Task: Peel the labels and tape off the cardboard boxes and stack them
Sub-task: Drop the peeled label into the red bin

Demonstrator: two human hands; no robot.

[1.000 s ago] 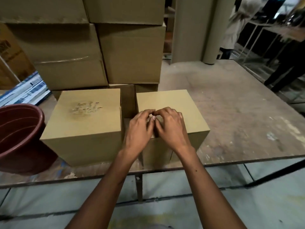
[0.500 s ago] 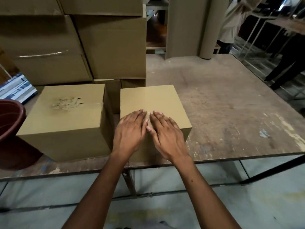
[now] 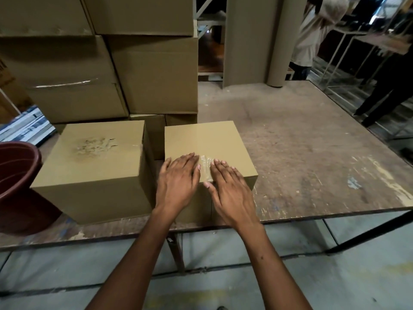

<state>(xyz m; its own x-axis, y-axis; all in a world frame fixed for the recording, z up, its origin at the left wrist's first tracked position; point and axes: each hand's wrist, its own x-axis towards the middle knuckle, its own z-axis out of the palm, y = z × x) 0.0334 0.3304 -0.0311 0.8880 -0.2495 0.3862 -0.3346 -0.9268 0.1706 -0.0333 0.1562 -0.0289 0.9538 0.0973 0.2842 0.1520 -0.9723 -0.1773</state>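
Note:
A small cardboard box (image 3: pixel 220 142) stands near the table's front edge. A strip of clear tape (image 3: pixel 206 166) runs down the middle of its top, wrinkled at the near end. My left hand (image 3: pixel 178 182) lies flat on the box top just left of the tape, fingers straight. My right hand (image 3: pixel 228 186) lies flat just right of the tape, its thumb at the box's front edge. To the left stands a second box (image 3: pixel 93 175) with a torn patch (image 3: pixel 95 146) on its top where the paper surface is ripped.
Large cardboard boxes (image 3: pixel 154 74) are stacked behind the two small ones. A dark red bucket (image 3: pixel 17 175) sits at the left edge. The worn wooden table (image 3: pixel 312 157) stretches to the right. Two people (image 3: pixel 312 36) stand beyond the far right corner.
My fingers went from curled together picking at the tape to lying flat on the box top, and my hands have moved slightly apart, baring the wrinkled tape between them.

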